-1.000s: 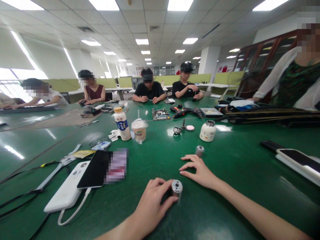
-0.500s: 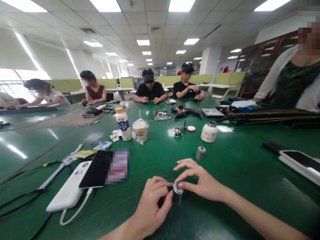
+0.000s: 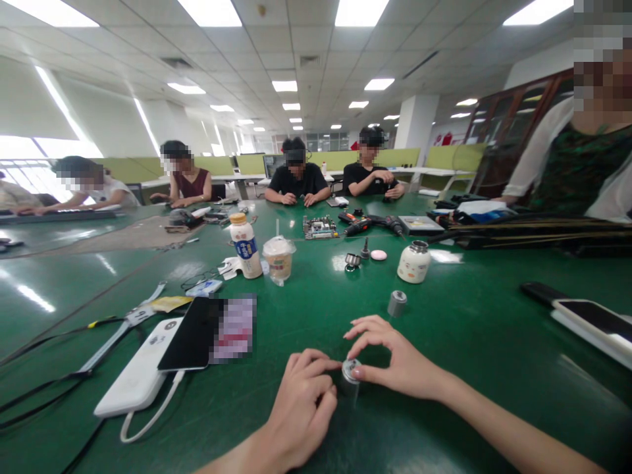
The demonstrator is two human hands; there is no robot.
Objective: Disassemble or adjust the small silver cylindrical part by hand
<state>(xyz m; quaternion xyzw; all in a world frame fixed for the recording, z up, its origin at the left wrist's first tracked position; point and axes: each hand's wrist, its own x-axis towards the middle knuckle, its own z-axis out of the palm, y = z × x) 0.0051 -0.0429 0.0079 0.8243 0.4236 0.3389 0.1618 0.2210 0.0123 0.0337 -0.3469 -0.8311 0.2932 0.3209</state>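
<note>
A small silver metal cylinder (image 3: 351,380) stands upright on the green table in front of me. Its top end looks recessed but is partly covered by fingers. My right hand (image 3: 395,359) has its thumb and index finger pinched at the cylinder's upper end, the other fingers arched above. On the near left is my left hand (image 3: 303,401), its index fingertip touching the cylinder's side. The left thumb is curled in against the other fingers, and what lies between them, if anything, is hidden. A second metal cylinder (image 3: 397,303) stands farther back, apart from both hands.
Left lie a white power bank (image 3: 133,378) with cable and a black phone (image 3: 190,332). A bottle (image 3: 245,247), a drink cup (image 3: 278,259) and a pale flask (image 3: 413,262) stand ahead. Beyond are a circuit board (image 3: 320,227), power drills (image 3: 375,224) and several people.
My left thumb has drawn back from the cylinder and curled in, while the left index fingertip stays at its side. My right hand keeps its pinch on the top.
</note>
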